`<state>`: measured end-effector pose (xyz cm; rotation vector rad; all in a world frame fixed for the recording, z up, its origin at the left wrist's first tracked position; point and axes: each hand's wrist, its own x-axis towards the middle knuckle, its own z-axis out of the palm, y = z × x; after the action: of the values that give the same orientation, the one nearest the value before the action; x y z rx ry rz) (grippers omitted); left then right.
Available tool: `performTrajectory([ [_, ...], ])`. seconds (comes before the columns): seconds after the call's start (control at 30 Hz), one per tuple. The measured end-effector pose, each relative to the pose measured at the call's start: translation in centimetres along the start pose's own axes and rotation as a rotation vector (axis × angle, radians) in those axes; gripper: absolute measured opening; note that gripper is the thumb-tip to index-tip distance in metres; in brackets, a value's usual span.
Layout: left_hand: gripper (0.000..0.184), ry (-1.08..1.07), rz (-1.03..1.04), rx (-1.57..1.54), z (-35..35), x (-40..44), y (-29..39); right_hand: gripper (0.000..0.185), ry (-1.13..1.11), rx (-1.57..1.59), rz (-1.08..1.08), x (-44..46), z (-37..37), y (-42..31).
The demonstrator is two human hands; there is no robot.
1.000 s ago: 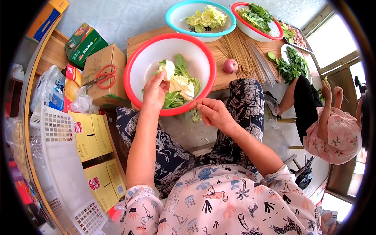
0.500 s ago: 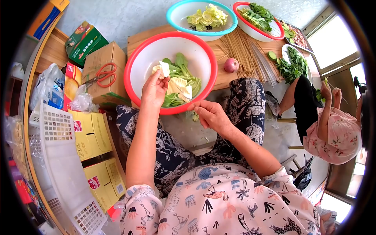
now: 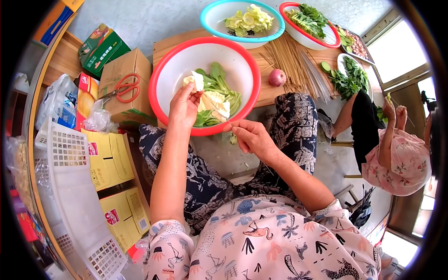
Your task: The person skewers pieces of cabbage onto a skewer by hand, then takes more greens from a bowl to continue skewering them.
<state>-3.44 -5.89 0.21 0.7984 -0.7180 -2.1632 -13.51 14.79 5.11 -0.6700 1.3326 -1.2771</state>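
My left hand [image 3: 183, 108] is closed in a pinch on a pale cabbage leaf piece [image 3: 194, 81], above the red-rimmed basin [image 3: 161, 88]. My right hand [image 3: 254, 141] is closed just outside the basin's near rim, its fingers pinching a thin skewer [image 3: 224, 120] that points toward the leaves; most of its length is hard to see. More pale cabbage [image 3: 217, 103] shows between the two hands, and I cannot tell whether it is on the skewer or resting in the basin. Green leafy vegetables [image 3: 217, 79] lie in the basin.
A blue-rimmed basin [image 3: 207, 23] of cabbage and another red-rimmed basin [image 3: 332, 41] of greens stand behind. Bamboo skewers [image 3: 291, 65] and a red onion [image 3: 277, 77] lie on the table. Scissors [image 3: 126, 88] rest on a carton [image 3: 116, 70]. At right, another person [image 3: 396, 154] holds greens.
Almost nothing differs. The whole view has shifted slightly, and both hands keep their hold over and beside the basin.
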Motion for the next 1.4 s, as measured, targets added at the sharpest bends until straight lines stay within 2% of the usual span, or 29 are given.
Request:
performTrajectory([
  [0.5, 0.022, -0.047, 0.046, 0.077, 0.2, -0.1, 0.3, 0.022, -0.002, 0.212, 0.057, 0.1, 0.9, 0.1],
  [1.4, 0.025, -0.088, 0.041, 0.066, 0.4, -0.3, 0.9, 0.022, -0.007, 0.289, -0.005, 1.6, 2.2, 1.4],
])
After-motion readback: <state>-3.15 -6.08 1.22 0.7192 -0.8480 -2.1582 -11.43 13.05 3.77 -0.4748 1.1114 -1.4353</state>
